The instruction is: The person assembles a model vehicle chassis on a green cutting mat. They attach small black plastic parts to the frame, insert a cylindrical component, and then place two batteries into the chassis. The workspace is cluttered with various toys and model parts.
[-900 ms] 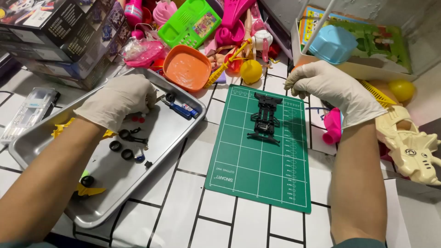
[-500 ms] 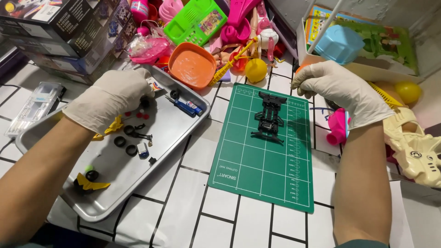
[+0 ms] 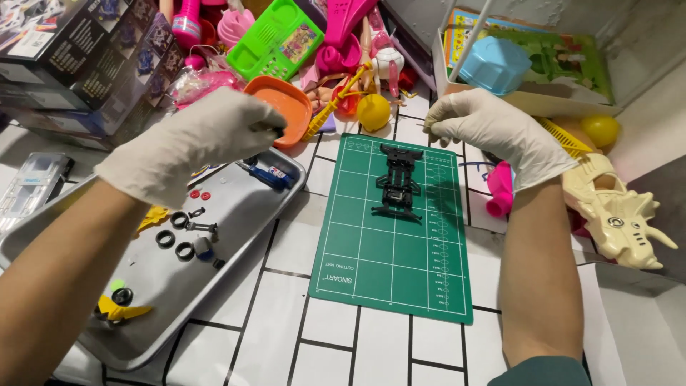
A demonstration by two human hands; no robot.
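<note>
The white tiled worktop (image 3: 271, 336) has black lines on it. A shiny metal tray (image 3: 236, 214) sits on the left part. Small bits lie loose in the tray: black rings (image 3: 175, 239), a yellow piece (image 3: 118, 309), two tiny red dots (image 3: 199, 194) and a blue screwdriver (image 3: 266, 174). These bits are small and round, so a bump on the tray could send them rolling off and they could get lost.

Next to the tray lies a green cutting mat (image 3: 396, 264). The black toy car frame (image 3: 397, 183) rests flat near the far end of the mat, and no hand touches it. It is light, so a sleeve or wrist passing over could knock it sideways.

The left hand (image 3: 193, 139), in a white glove, hangs over the far part of the tray. Its fingers are curled together, maybe on some tiny part, but I cannot tell what is inside. The right hand (image 3: 493, 132), also gloved, is up past the far right corner of the mat. Its fingers pinch a very thin pin or small stick (image 3: 423, 126), though it is hard to see well. Gloves are slippery, so the thin thing could slip out and drop.

Behind it all is a pile of bright toys, an orange bowl (image 3: 282, 107) and a yellow ball (image 3: 374, 111). A dropped part could hide in there.
</note>
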